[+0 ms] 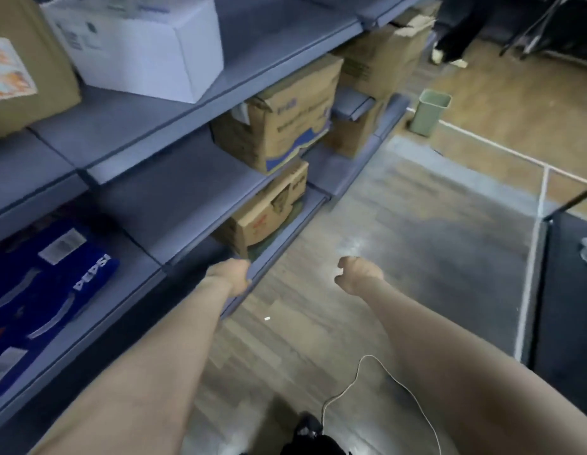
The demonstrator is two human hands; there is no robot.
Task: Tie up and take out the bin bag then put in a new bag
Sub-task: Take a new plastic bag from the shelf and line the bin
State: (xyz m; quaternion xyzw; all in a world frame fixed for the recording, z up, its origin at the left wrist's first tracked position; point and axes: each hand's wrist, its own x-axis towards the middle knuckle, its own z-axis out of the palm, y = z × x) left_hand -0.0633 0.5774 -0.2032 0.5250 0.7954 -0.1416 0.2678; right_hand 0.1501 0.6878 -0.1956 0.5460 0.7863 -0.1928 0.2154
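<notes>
Both arms swing forward as for walking, left hand [231, 277] and right hand [356, 274] loosely curled and holding nothing, toward the green bin [429, 113] standing far off at one o'clock on the floor [400, 231].

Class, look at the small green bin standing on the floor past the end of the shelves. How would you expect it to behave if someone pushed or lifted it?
The bin looks like thin plastic and shows no bag or load at its rim, so it is probably light. It stands tall and narrow, so a push near the top might tip it. On the smooth floor, a low push would likely slide it.
</notes>
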